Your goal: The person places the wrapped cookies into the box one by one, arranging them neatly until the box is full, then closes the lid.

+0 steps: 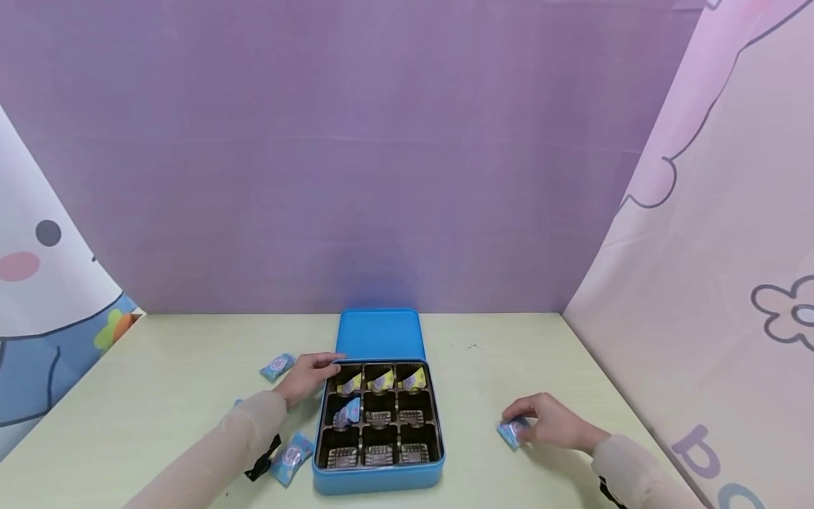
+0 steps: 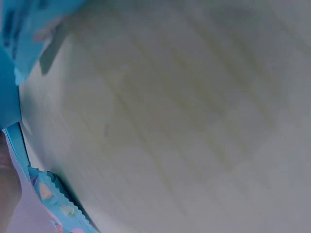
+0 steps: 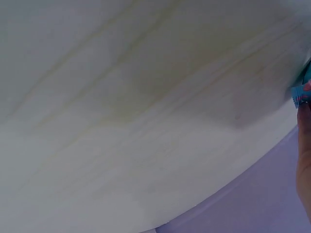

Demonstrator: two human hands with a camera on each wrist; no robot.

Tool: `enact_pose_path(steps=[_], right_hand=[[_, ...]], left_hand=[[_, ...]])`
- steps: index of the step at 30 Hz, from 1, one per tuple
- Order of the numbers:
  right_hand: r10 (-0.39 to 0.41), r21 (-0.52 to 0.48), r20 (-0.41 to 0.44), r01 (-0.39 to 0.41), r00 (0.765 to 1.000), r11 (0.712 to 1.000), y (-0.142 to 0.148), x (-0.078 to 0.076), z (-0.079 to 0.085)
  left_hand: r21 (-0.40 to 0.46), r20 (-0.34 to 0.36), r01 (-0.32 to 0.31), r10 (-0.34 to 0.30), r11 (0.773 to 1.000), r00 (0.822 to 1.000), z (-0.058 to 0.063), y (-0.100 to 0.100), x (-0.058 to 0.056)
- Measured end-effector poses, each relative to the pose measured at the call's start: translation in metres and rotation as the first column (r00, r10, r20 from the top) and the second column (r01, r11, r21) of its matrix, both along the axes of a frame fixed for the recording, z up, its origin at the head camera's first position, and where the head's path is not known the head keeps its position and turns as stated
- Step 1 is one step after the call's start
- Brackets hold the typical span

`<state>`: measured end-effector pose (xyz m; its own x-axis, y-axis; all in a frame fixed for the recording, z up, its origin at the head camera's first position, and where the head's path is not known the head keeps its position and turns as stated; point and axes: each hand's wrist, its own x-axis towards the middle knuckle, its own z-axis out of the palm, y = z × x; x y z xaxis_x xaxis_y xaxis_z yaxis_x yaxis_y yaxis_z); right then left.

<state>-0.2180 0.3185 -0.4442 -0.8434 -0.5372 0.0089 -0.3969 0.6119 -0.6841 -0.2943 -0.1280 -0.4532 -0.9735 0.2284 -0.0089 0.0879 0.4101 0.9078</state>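
Observation:
A blue tin (image 1: 379,482) stands with its lid (image 1: 381,335) swung back, and a dark tray of small compartments lies inside. Three yellow-wrapped candies (image 1: 381,382) fill the back row; a blue-wrapped candy (image 1: 346,413) sits in the middle row's left compartment. My left hand (image 1: 304,378) rests on the tin's back left corner, its fingers stretched along the edge by the lid. To the right of the tin, my right hand (image 1: 550,422) pinches another blue-wrapped candy (image 1: 511,433) at the tabletop. In the right wrist view, that candy's wrapper (image 3: 301,94) shows at the fingertips.
Left of the tin, one blue-wrapped candy (image 1: 278,366) lies beyond my left hand and another (image 1: 292,458) nearer the front. A bit of blue shows behind the left sleeve. A purple backdrop (image 1: 356,155) closes off the table's (image 1: 470,396) far edge, with printed cloths on both sides.

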Motion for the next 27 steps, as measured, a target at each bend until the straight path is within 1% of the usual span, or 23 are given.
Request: enact_pose_path(steps=[8,11,18,24,27], right_hand=[[-0.056,0.041,-0.064,0.059,0.996,0.997,0.0015,0.0026,-0.0059],[-0.074,0.042,-0.074,0.077,0.995,0.996,0.0019,0.0032,-0.0074],[-0.082,0.083,-0.123,0.092,0.989,0.992,0.001,0.0052,-0.008],[-0.104,0.108,-0.117,0.117,0.988,0.987,0.0008,0.0072,-0.0065],[-0.096,0.123,-0.112,0.11,0.989,0.986,0.0016,0.007,-0.0062]], left_hand=[[-0.007,-0.004,0.002,-0.002,1.0,1.0,0.0004,0.0,0.0002],[-0.008,-0.007,0.004,-0.004,1.0,1.0,-0.0006,-0.0002,0.0003],[0.0,-0.011,0.017,-0.017,1.0,1.0,-0.002,-0.0009,0.0012],[0.008,-0.018,0.021,-0.021,1.0,1.0,-0.002,-0.001,0.0008],[0.005,-0.016,0.021,-0.021,1.0,1.0,-0.0011,-0.0014,0.0007]])
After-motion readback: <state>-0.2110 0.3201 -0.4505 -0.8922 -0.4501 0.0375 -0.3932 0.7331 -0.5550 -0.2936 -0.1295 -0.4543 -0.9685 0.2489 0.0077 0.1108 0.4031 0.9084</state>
